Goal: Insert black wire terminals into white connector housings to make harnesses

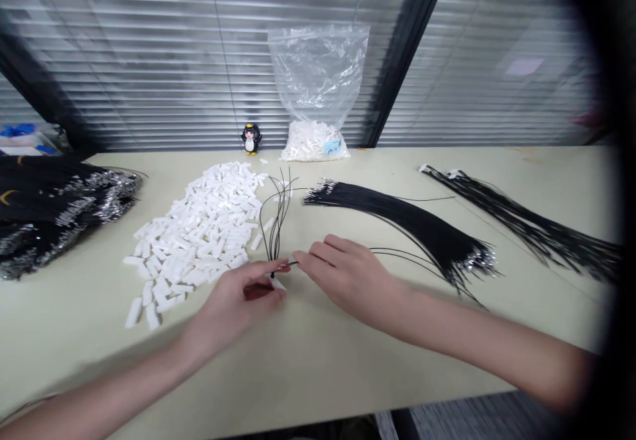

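Observation:
My left hand (248, 291) is closed on a small white plastic connector housing (276, 283), held between thumb and fingers. Several thin black wires (276, 234) stand up from that housing and fan out at their tops. Close by on the right, my right hand (342, 274) pinches a single black wire (291, 264), its tip near my left fingertips above the housing. Whether that tip touches the housing I cannot tell. Behind my right hand lies a thick bundle of black wires (397, 211) with shiny metal terminals at both ends.
A heap of white connector housings (199, 221) spreads left of centre. Bundles of black wires (59, 208) lie at far left, and wires with white housings (517, 215) at right. At the back stand a penguin figurine (251, 139) and a clear bag of housings (315, 138) against the window.

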### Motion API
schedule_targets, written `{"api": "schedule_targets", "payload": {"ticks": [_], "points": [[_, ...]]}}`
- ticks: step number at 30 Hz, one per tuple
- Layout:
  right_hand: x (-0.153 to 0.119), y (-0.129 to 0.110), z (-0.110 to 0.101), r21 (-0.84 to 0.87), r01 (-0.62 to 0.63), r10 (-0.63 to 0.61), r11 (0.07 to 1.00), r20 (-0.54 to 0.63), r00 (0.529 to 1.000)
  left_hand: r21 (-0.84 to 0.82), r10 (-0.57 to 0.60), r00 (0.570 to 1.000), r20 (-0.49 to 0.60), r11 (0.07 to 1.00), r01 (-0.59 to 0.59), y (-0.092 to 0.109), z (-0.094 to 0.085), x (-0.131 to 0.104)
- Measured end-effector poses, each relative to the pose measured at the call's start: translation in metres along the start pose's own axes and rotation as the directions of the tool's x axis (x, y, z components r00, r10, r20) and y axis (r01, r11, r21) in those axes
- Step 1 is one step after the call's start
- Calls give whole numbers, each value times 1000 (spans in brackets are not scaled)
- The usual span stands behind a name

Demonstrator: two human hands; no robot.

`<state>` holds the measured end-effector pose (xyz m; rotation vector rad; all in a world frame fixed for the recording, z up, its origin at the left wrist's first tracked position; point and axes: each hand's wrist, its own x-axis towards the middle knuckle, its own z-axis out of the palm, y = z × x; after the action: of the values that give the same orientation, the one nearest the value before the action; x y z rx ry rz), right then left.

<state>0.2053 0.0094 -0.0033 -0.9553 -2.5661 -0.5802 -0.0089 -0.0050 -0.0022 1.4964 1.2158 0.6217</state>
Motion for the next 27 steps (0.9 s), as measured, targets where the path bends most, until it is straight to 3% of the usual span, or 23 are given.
{"api": "schedule_targets", "payload": {"ticks": [7, 14, 27], "points": [[5, -7, -1, -7, 33, -33, 999, 24, 999, 9, -19, 1000, -3, 1000, 19, -5, -1, 1], [0, -1, 4, -112, -50, 44, 992, -56, 997, 5, -47, 999, -16, 999, 47, -1, 0, 0], [7, -10, -3, -197, 63, -80, 978, -81, 994, -12, -42, 999, -6, 999, 42, 1, 1, 0]]}}
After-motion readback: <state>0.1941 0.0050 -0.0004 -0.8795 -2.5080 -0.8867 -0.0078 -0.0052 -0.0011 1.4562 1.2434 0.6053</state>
